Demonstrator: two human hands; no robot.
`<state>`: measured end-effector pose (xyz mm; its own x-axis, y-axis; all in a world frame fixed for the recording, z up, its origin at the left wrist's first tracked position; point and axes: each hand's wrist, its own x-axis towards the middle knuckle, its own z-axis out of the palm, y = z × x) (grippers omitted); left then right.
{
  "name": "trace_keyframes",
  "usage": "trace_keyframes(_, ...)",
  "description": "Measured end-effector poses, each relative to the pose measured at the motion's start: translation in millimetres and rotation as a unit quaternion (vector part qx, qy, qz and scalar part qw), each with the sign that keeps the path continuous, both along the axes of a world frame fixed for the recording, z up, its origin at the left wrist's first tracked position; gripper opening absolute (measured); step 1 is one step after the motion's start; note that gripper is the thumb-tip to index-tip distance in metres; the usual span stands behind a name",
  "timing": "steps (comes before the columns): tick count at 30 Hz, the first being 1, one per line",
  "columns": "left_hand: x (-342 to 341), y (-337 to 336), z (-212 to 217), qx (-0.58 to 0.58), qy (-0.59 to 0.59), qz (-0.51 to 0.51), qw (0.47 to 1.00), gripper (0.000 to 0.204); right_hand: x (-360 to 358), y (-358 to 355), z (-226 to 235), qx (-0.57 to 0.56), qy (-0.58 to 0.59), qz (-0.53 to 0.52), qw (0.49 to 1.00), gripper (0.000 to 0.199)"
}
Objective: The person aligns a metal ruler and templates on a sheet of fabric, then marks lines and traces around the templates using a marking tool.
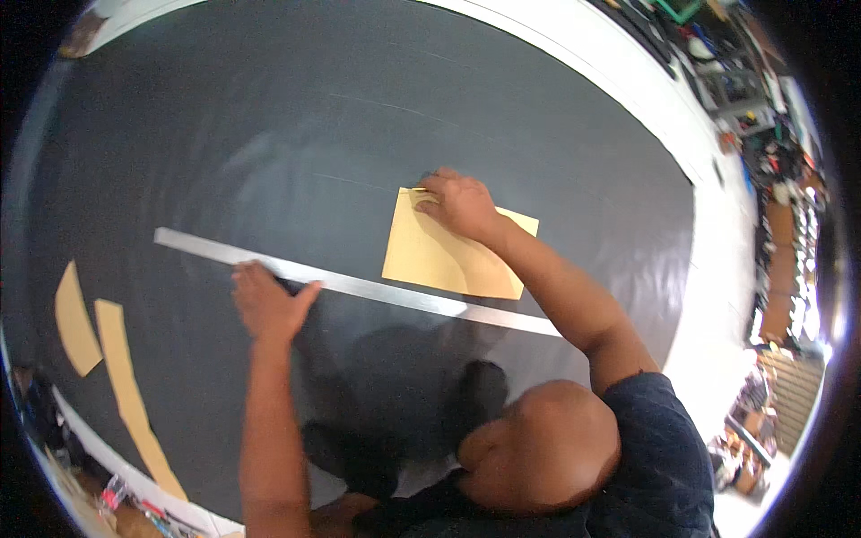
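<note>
A long metal straightedge [363,287] lies slantwise across a black sheet of material [224,117]. My left hand [272,300] rests on the straightedge toward its left part, thumb and fingers spread apart. Just beyond the bar is a yellow card piece [448,255], roughly four-sided. At this card's far edge, my right hand [459,204] is bent with its fingers curled together. Something small and dark shows by those fingertips, too unclear to name. The right forearm covers part of the card's right side and passes over the right end of the straightedge.
At the left lie two more yellow card pieces, a short curved one [76,323] and a long narrow strip [130,394]. Faint pale lines run across the black sheet. A white table border [708,269] curves around it. Cluttered shelves [780,224] stand at the far right.
</note>
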<state>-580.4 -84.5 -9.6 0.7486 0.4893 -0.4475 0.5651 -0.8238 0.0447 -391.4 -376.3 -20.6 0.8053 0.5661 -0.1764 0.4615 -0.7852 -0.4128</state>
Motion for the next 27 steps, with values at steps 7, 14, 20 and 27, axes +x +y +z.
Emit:
trace_keyframes(7, 6, -5, 5, -0.012, 0.001, 0.007, 1.0, 0.132, -43, -233, 34, -0.137, 0.058, -0.161, 0.976, 0.041)
trace_keyframes(14, 8, -11, -2, -0.004, 0.034, 0.025, 0.999, 0.137, -84, -297, 23, -0.093, 0.03, -0.185, 0.978, 0.041)
trace_keyframes(20, 5, -1, -11, -0.001, 0.025, 0.016, 1.0, 0.136, -85, -295, 16, -0.064, -0.019, -0.138, 0.988, 0.038)
trace_keyframes(27, 4, -2, -13, -0.001, 0.013, 0.021, 1.0, 0.135, -88, -295, 14, -0.062, -0.039, -0.131, 0.989, 0.034)
